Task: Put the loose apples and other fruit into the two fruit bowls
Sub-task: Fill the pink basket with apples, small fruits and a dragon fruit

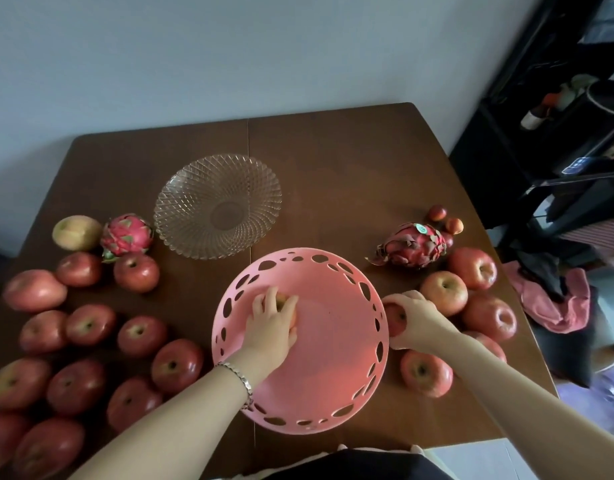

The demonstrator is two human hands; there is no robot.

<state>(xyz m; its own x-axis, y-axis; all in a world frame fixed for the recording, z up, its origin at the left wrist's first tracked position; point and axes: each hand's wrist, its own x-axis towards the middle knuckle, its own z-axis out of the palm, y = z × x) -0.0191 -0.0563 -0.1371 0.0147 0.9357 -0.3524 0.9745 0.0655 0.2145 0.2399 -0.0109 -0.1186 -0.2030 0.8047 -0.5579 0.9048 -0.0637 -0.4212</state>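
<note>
Forearms reach over the brown wooden worktop [333,161]. Left hand [274,320] curls round an apple [282,302] low inside the perforated pink bowl [333,358], apparently depositing it. Right hand [416,318] grips a second apple [395,318] just outside the rim, probably next. Loose apples flank both sides. The glass bowl [180,188] beyond holds nothing. A pale wall stands behind.

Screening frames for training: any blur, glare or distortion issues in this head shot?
Head view: strong wide-angle bowing, the brown wooden table has curved edges; light is dim and soft, no hard shadows; the clear cut-glass bowl shows faint glints, no glare; the red apples at the lower-left corner are smeared soft, while the central pink perforated plastic bowl is fairly sharp.
</note>
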